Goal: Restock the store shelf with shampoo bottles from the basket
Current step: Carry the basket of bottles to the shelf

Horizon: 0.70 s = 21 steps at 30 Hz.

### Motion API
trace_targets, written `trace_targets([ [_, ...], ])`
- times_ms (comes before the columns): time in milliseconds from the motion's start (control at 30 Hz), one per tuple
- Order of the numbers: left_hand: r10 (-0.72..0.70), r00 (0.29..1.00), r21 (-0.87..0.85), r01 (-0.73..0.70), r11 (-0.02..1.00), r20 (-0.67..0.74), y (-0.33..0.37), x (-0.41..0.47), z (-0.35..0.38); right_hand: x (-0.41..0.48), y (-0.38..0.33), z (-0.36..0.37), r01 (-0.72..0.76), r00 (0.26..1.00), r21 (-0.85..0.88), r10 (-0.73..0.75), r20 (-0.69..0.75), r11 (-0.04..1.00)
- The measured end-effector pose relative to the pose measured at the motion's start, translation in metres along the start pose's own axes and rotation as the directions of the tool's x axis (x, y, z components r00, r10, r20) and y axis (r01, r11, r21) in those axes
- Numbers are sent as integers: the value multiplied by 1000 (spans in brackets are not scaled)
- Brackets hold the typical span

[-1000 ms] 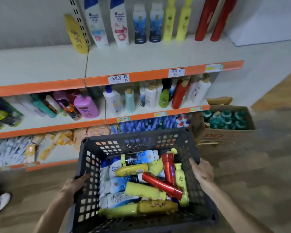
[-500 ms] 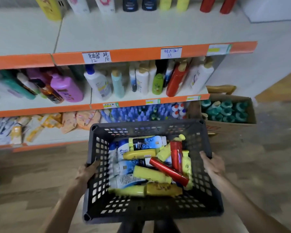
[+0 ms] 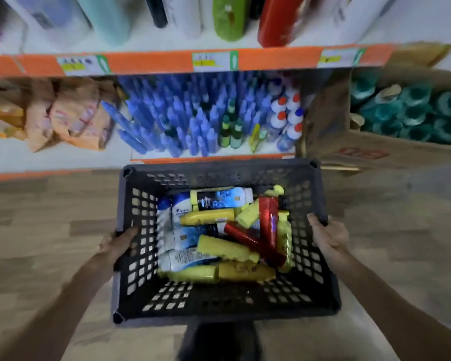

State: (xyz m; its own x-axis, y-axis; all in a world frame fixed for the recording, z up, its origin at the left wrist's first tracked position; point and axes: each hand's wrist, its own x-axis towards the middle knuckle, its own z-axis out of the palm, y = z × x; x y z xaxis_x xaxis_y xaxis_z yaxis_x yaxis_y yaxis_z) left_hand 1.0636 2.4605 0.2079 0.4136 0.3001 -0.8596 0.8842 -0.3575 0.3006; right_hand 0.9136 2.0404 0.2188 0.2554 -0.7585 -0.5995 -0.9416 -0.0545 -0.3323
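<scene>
A dark grey perforated basket [image 3: 219,308] hangs low over the wooden floor in front of the store shelf [image 3: 167,61]. Inside it lie several shampoo bottles: yellow ones [image 3: 227,247], red ones [image 3: 267,225], and white-and-blue ones [image 3: 188,259]. My left hand [image 3: 117,243] grips the basket's left rim. My right hand [image 3: 328,235] grips the right rim. The shelf's upper level, with its standing bottles, is cut off at the top of the view.
The lowest shelf holds many blue-capped bottles [image 3: 182,118] and orange packets [image 3: 71,115]. A cardboard box [image 3: 380,149] of teal-capped bottles stands on the floor at the right. Wooden floor [image 3: 50,230] surrounds the basket.
The basket has come down toward the floor and the view has tilted downward. The top shelves have left the view. Both hands stay on the rims.
</scene>
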Motion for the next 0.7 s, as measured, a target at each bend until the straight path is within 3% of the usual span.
trace_targets([
  [367, 58, 997, -64, -55, 996, 53, -20, 173, 99, 143, 46, 130, -55, 998, 87, 55, 9, 995],
  [700, 84, 996, -24, -83, 996, 30, -10, 239, 132, 199, 28, 175, -61, 998, 180, 56, 29, 982],
])
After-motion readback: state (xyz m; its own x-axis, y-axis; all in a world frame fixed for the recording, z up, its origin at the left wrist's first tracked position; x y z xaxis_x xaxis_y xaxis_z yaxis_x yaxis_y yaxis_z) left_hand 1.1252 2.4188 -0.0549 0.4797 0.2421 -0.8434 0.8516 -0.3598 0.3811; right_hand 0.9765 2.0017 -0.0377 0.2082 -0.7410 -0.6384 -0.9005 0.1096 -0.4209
